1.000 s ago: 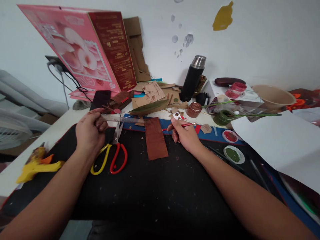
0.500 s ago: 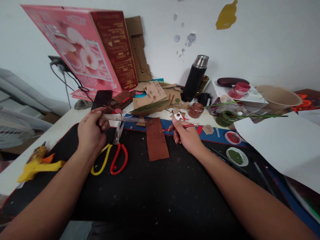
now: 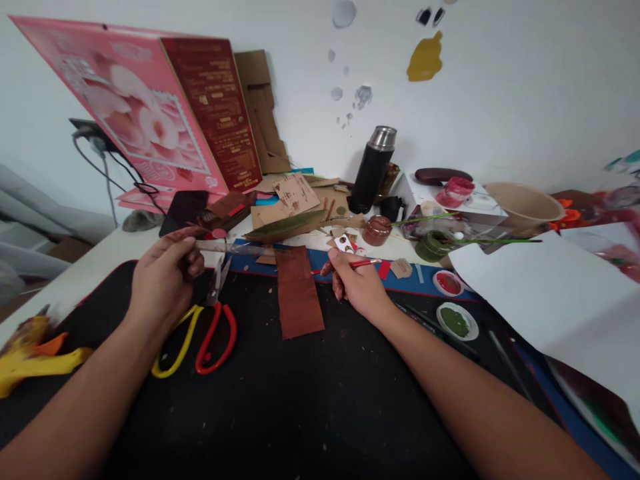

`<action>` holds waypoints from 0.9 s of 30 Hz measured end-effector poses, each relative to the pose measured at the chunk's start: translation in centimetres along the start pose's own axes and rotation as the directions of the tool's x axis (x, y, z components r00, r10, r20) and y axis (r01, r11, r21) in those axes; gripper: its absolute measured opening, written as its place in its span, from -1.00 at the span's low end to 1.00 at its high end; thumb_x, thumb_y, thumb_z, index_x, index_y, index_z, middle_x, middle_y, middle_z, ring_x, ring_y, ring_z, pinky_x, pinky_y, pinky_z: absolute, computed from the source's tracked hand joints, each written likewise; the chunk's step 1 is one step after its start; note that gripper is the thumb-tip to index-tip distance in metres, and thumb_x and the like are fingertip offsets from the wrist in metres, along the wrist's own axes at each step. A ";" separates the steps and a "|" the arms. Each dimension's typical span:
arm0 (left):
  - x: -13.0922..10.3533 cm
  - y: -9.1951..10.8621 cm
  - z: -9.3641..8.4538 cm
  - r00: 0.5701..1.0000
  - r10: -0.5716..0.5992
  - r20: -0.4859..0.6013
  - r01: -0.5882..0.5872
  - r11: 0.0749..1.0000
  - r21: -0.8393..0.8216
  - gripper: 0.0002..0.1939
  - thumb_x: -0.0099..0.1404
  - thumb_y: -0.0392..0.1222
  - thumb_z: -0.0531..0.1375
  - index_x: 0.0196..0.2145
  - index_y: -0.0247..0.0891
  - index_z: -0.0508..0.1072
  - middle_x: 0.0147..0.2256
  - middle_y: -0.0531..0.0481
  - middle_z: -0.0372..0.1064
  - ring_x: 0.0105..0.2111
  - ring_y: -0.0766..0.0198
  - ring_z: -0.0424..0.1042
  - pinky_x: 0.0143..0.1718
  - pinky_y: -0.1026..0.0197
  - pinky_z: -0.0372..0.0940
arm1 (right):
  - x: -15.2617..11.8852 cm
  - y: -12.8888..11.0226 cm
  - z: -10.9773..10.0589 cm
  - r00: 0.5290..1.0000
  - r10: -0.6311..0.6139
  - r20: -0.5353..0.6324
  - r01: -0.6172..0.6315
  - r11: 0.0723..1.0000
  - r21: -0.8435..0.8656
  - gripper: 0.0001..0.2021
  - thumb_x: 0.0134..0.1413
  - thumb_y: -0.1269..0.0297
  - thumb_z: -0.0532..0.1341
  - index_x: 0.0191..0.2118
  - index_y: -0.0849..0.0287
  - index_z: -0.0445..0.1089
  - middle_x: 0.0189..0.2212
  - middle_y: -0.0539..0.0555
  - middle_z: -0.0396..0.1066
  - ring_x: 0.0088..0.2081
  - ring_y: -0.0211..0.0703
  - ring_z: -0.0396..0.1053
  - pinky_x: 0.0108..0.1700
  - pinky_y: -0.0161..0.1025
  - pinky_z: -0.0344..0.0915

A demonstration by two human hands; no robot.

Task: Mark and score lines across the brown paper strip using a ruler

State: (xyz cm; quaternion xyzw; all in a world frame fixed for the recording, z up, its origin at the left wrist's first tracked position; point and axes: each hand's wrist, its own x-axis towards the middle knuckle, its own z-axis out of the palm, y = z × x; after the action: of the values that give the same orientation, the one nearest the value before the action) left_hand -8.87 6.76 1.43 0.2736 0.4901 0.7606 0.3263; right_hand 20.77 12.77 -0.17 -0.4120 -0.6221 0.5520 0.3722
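My left hand [image 3: 167,273] is closed on the end of a clear ruler [image 3: 245,249]. The ruler reaches right, its far end across the upper part of a brown-painted strip [image 3: 300,300] on the black mat. Between the fingers of my right hand [image 3: 357,277] is a red pencil [image 3: 361,264]. Its tip points left, close to the strip's right edge; whether it touches I cannot tell. Red-and-yellow-handled scissors [image 3: 216,340] lie partly spread, just right of my left wrist.
A yellow glue gun [image 3: 37,357] lies at far left. Behind my hands are a black thermos [image 3: 373,170], a brown paint jar [image 3: 377,230] and cardboard scraps [image 3: 295,193]. Lids of red [image 3: 449,283] and green paint [image 3: 456,321] sit at right, near white paper [image 3: 555,287].
The camera view has turned right and slightly up, so everything sits further left and lower. My hands, the ruler, the pencil and the strip keep nearly the same arrangement.
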 end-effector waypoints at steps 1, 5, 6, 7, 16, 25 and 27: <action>0.0 0.0 0.0 1.000 -0.005 -0.006 0.005 1.000 0.003 -0.81 -0.01 -0.39 0.38 -0.36 -0.38 0.55 -0.55 0.11 0.26 -0.57 0.44 0.18 -0.66 0.42 0.04 | 0.0 0.0 0.0 1.000 -0.002 0.004 0.002 1.000 0.003 -0.48 0.31 -0.25 0.13 -0.42 0.11 0.44 -0.73 -0.14 0.24 -0.69 -0.29 0.25 -0.59 -0.31 0.10; 0.2 0.3 0.0 0.999 0.000 -0.049 -0.001 1.000 -0.010 -0.83 -0.02 -0.39 0.35 -0.39 -0.36 0.53 -0.55 0.11 0.25 -0.59 0.46 0.14 -0.67 0.43 0.02 | -0.1 -0.2 -0.4 1.000 -0.020 -0.009 0.019 0.999 -0.045 -0.48 0.35 -0.23 0.10 -0.39 0.10 0.44 -0.72 -0.13 0.25 -0.68 -0.27 0.25 -0.57 -0.30 0.13; 0.3 0.5 -0.1 0.998 -0.002 -0.056 0.002 1.000 -0.014 -0.84 -0.02 -0.39 0.34 -0.39 -0.35 0.53 -0.57 0.12 0.23 -0.60 0.46 0.12 -0.67 0.42 0.02 | -0.1 -0.2 -0.5 0.999 -0.046 -0.018 0.044 0.995 -0.090 -0.49 0.37 -0.20 0.09 -0.39 0.10 0.45 -0.72 -0.13 0.25 -0.67 -0.26 0.27 -0.54 -0.30 0.16; 0.3 0.6 -0.1 0.998 -0.008 -0.061 0.007 1.000 -0.016 -0.84 -0.01 -0.39 0.32 -0.38 -0.35 0.53 -0.59 0.14 0.20 -0.61 0.45 0.10 -0.67 0.42 0.02 | -0.1 -0.3 -0.7 0.996 -0.085 -0.023 0.081 0.986 -0.149 -0.51 0.40 -0.16 0.08 -0.38 0.10 0.47 -0.71 -0.12 0.26 -0.65 -0.25 0.29 -0.50 -0.28 0.20; 0.7 1.3 -0.7 0.998 -0.025 -0.062 0.023 0.999 -0.032 -0.81 0.04 -0.32 0.29 -0.31 -0.31 0.48 -0.65 0.21 0.13 -0.69 0.44 0.02 -0.67 0.36 -0.04 | -0.5 -1.0 -1.8 0.923 -0.334 0.192 0.378 0.697 -0.609 -0.74 0.44 0.12 0.12 -0.07 0.08 0.53 -0.15 0.13 0.62 -0.14 -0.01 0.55 -0.06 -0.13 0.34; 0.3 1.1 -0.4 0.999 0.002 -0.049 -0.001 0.999 0.038 -0.76 0.03 -0.34 0.31 -0.27 -0.33 0.51 -0.62 0.14 0.26 -0.63 0.39 0.20 -0.64 0.36 0.04 | 0.5 0.0 -2.4 0.945 -0.280 0.171 0.308 0.584 -0.751 -0.60 0.37 0.42 0.08 0.22 0.16 0.44 0.16 0.28 0.52 0.11 0.17 0.48 0.07 0.02 0.35; 0.2 1.1 -0.1 0.999 0.002 -0.048 0.001 0.998 0.067 -0.78 0.02 -0.33 0.31 -0.30 -0.31 0.52 -0.63 0.13 0.28 -0.63 0.37 0.20 -0.66 0.36 0.04 | 0.7 0.1 -2.5 0.953 -0.267 0.146 0.280 0.581 -0.764 -0.58 0.34 0.48 0.07 0.21 0.15 0.46 0.12 0.25 0.54 0.08 0.13 0.50 0.05 0.00 0.36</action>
State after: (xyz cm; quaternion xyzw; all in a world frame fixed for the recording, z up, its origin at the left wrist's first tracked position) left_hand -9.32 6.47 2.38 0.2660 0.5228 0.7504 0.3047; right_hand 22.79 14.37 0.02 -0.4268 -0.8573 0.1686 0.2334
